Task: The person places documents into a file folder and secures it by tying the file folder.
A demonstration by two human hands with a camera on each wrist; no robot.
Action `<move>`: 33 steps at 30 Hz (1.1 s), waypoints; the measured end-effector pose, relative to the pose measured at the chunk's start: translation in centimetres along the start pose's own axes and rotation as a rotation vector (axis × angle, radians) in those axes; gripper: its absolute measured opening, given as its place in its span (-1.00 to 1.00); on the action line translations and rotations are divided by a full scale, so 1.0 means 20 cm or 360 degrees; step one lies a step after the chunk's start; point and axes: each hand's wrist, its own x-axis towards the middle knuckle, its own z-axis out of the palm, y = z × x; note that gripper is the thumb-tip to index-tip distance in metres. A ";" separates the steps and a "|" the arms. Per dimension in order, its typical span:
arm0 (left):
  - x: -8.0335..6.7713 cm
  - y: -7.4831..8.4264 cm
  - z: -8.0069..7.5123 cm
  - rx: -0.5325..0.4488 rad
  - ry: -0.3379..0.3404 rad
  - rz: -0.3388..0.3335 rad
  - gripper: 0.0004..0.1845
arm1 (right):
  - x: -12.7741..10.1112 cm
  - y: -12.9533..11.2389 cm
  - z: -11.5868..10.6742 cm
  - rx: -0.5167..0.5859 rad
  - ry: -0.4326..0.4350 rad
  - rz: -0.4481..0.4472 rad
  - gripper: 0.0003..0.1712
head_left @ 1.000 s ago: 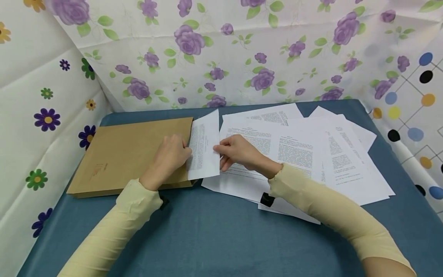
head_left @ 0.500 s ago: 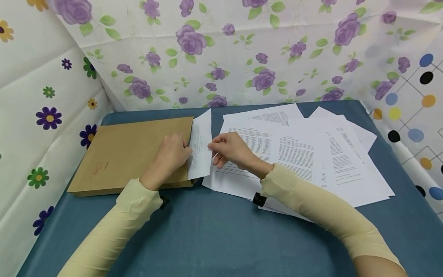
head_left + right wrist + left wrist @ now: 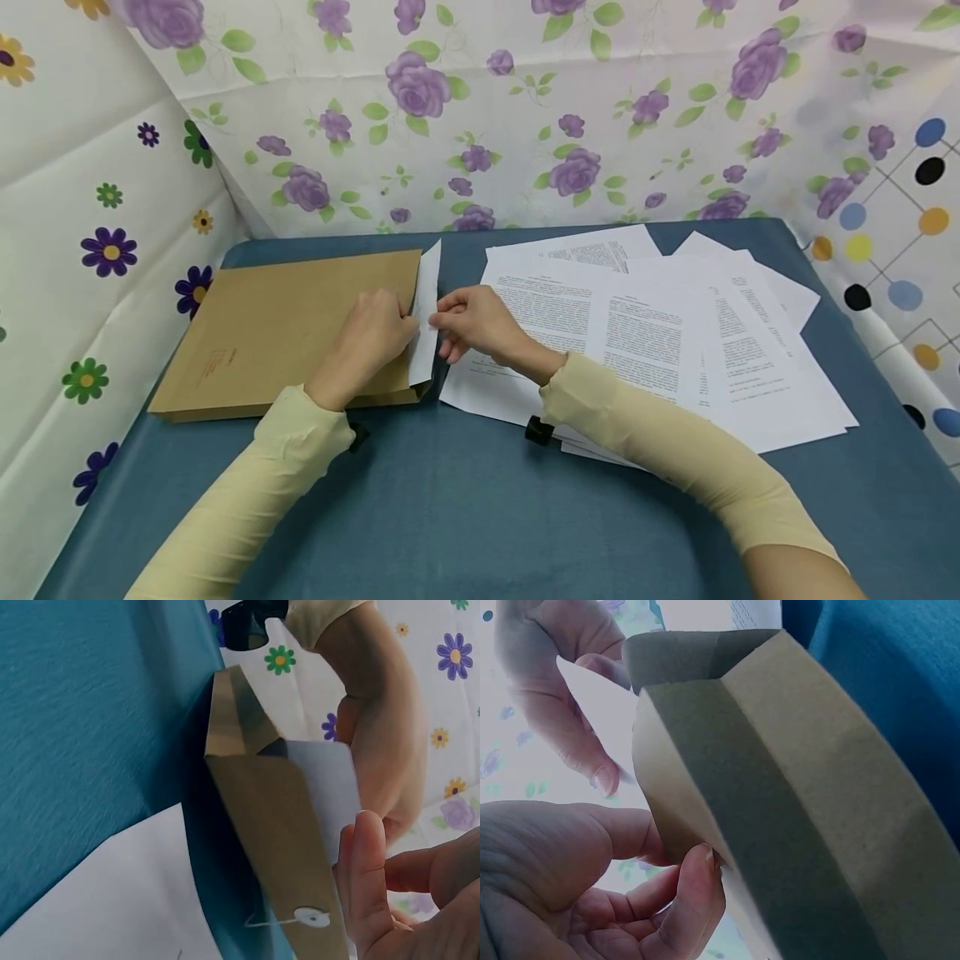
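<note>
Passage above tabletop (image 3: 465, 517), between 2 sleeves (image 3: 247, 483) (image 3: 660, 417) — left hand (image 3: 371, 333), right hand (image 3: 480, 323), envelope (image 3: 292, 312) blocking beyond

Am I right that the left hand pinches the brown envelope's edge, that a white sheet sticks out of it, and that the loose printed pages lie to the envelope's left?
Not quite: the head view shows the loose printed pages lying to the right of the brown envelope. The left hand does pinch its edge, and the white sheet sticks out.

I log the head view from above, facing forward and down over the envelope (image 3: 281, 325); both wrist views, close beside it, share its open end (image 3: 705, 656).
</note>
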 end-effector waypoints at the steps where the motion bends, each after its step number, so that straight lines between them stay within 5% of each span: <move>1: 0.00 0.00 0.00 0.0002 -0.0001 0.0003 -0.67 | 0.00 0.00 0.00 0.0001 -0.0009 0.0008 -0.69; 15: 0.00 0.01 -0.01 0.0035 -0.0003 0.0029 -0.68 | 0.05 0.00 -0.01 -0.0160 -0.0185 0.0099 -0.83; 33: -0.02 0.02 -0.01 -0.0011 -0.0033 0.0013 -0.75 | 0.20 -0.03 0.07 -0.1018 -0.0212 -0.0006 -0.65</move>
